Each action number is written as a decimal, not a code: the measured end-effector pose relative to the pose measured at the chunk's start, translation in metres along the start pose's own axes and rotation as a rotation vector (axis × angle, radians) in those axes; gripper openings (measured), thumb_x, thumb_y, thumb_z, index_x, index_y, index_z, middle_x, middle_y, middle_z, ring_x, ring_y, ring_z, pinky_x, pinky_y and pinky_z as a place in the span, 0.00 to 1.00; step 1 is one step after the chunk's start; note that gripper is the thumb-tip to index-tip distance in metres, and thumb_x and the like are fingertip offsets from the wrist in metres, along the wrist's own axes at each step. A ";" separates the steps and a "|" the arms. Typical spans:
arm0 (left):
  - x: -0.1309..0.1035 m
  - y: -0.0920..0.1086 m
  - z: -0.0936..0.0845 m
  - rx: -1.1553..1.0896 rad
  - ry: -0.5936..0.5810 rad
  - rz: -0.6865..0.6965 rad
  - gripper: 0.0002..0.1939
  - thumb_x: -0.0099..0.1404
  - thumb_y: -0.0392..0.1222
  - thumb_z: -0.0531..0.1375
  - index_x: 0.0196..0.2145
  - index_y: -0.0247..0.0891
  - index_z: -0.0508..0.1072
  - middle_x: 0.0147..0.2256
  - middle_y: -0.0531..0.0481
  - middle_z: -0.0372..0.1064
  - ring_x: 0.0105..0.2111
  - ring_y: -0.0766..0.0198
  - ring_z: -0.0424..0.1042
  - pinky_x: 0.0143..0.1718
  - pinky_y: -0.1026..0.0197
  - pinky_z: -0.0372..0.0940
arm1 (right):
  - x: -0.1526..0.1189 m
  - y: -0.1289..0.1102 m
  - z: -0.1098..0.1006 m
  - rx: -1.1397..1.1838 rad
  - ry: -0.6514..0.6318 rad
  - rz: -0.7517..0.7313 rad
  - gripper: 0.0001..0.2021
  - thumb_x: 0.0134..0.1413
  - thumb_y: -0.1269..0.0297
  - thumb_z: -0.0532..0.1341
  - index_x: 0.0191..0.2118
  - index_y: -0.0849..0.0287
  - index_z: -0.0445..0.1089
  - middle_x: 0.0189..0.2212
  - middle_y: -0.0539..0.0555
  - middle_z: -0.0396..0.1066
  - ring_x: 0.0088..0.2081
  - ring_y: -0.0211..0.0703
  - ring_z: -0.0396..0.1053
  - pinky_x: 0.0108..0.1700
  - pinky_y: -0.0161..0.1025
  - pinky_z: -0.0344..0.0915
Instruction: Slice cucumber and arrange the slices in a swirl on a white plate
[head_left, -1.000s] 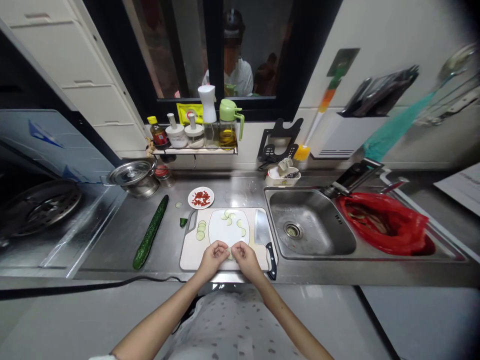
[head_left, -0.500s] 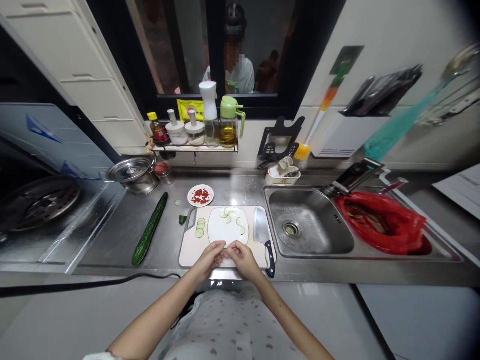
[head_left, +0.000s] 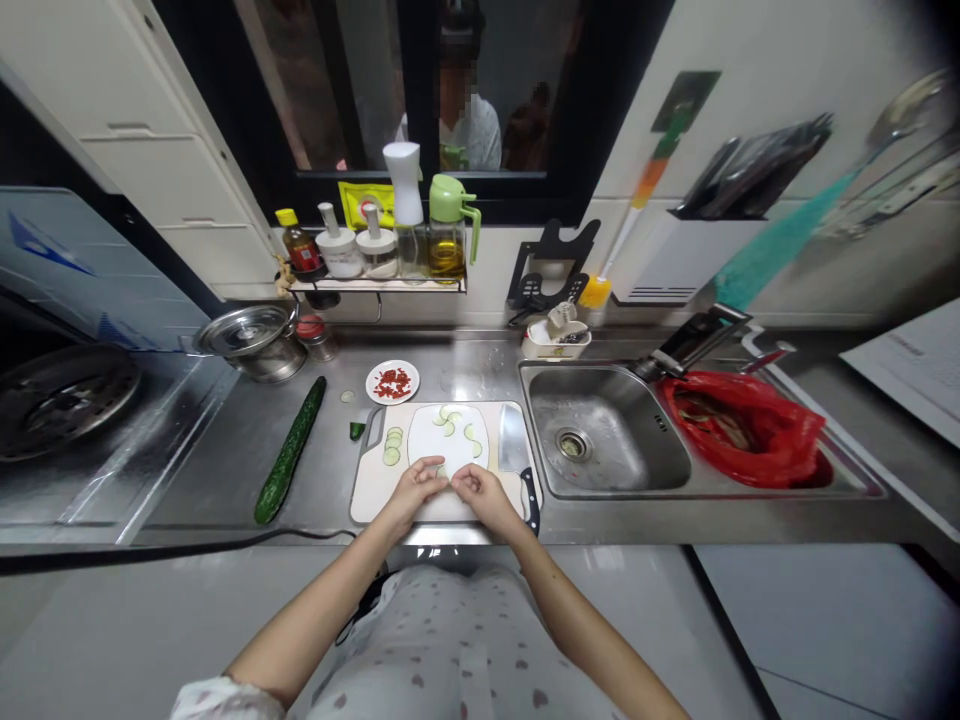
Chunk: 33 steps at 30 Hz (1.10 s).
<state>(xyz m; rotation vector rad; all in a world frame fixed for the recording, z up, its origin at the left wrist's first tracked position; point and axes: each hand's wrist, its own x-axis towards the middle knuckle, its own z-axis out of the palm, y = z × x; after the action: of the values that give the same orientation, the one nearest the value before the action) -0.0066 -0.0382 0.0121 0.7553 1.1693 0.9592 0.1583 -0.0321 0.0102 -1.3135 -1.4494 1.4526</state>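
Both hands are close together over the near edge of a white plate (head_left: 427, 432), which lies on a cutting board (head_left: 375, 490). My left hand (head_left: 417, 490) has its fingers curled round a small pale piece, seemingly a cucumber slice (head_left: 442, 470). Thumb and fingers of my right hand (head_left: 480, 492) are pinched at the right side of that piece; what they grip is too small to make out. Several thin cucumber pieces (head_left: 474, 440) form curves on the plate. Left of it, more round slices (head_left: 392, 446) overlap on the board. A knife (head_left: 515, 445) lies at the board's right side.
A whole cucumber (head_left: 291, 450) and a cucumber end (head_left: 357, 430) lie to the left. Behind the board sits a small plate of red bits (head_left: 392, 382). The sink (head_left: 607, 430) and a red bag (head_left: 742, 430) are on the right, a lidded pot (head_left: 255, 340) back left.
The head view has shifted slightly. My hands have come a little apart, and a pale piece now shows between them.
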 end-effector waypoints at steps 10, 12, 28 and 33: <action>0.008 0.001 0.007 -0.002 0.006 0.088 0.29 0.44 0.46 0.70 0.44 0.35 0.70 0.24 0.58 0.63 0.24 0.73 0.63 0.30 0.67 0.57 | 0.012 -0.001 -0.017 -0.091 0.045 -0.044 0.07 0.48 0.61 0.59 0.31 0.60 0.69 0.22 0.46 0.65 0.26 0.35 0.61 0.31 0.33 0.58; 0.011 0.000 0.007 0.063 0.028 0.133 0.25 0.44 0.46 0.69 0.40 0.35 0.70 0.22 0.60 0.58 0.22 0.74 0.59 0.27 0.68 0.55 | 0.015 -0.001 -0.020 -0.149 0.052 -0.057 0.07 0.48 0.62 0.59 0.30 0.60 0.69 0.23 0.47 0.66 0.26 0.35 0.62 0.32 0.33 0.58; 0.052 -0.021 0.017 0.603 0.224 0.191 0.10 0.49 0.45 0.64 0.29 0.38 0.71 0.22 0.58 0.63 0.23 0.70 0.60 0.28 0.66 0.54 | 0.052 -0.006 -0.049 -0.663 -0.043 -0.096 0.05 0.55 0.67 0.58 0.32 0.60 0.71 0.25 0.49 0.69 0.28 0.36 0.63 0.31 0.31 0.53; 0.065 -0.009 0.029 0.847 0.285 0.102 0.08 0.53 0.45 0.63 0.30 0.42 0.71 0.26 0.57 0.68 0.27 0.68 0.65 0.30 0.65 0.54 | 0.068 -0.013 -0.054 -0.869 -0.064 -0.044 0.05 0.57 0.66 0.58 0.35 0.60 0.71 0.30 0.53 0.72 0.31 0.37 0.65 0.33 0.31 0.52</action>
<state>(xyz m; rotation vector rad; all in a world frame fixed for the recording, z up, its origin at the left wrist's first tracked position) 0.0301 0.0168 -0.0145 1.3856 1.8346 0.6399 0.1907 0.0498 0.0179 -1.7049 -2.2623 0.8314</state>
